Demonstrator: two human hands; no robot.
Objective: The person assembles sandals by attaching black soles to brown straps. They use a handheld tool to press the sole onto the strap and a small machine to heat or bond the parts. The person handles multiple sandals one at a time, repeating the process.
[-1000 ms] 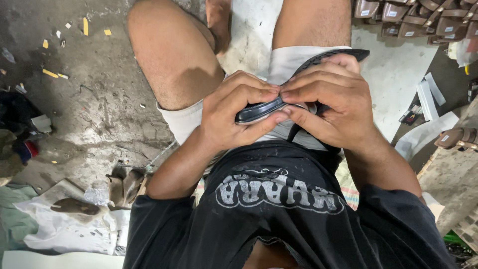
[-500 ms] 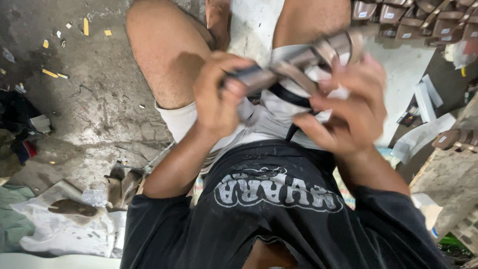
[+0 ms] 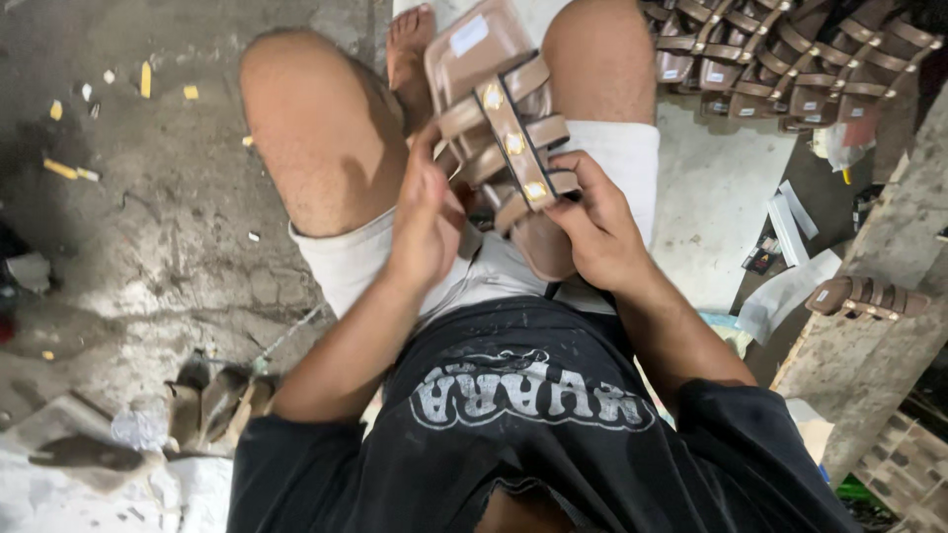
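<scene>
I hold a brown strapped sandal [image 3: 489, 94] over my lap, its top side facing me, with cross straps and small gold studs down a centre strap. My left hand [image 3: 427, 222] grips its left edge near the straps. My right hand [image 3: 592, 222] holds the right side and heel end, fingers curled under the sole. My knees and white shorts lie beneath it.
A pile of several similar brown sandals [image 3: 790, 59] lies at the upper right. One more sandal [image 3: 869, 296] rests on a concrete ledge at the right. Paper scraps [image 3: 790, 227] and yellow bits [image 3: 146, 79] litter the concrete floor. Cloth and tools [image 3: 207, 405] lie at lower left.
The sandal has been turned over and lifted from a closed, clasped position to face up, straps showing. Both hands shifted to its sides.
</scene>
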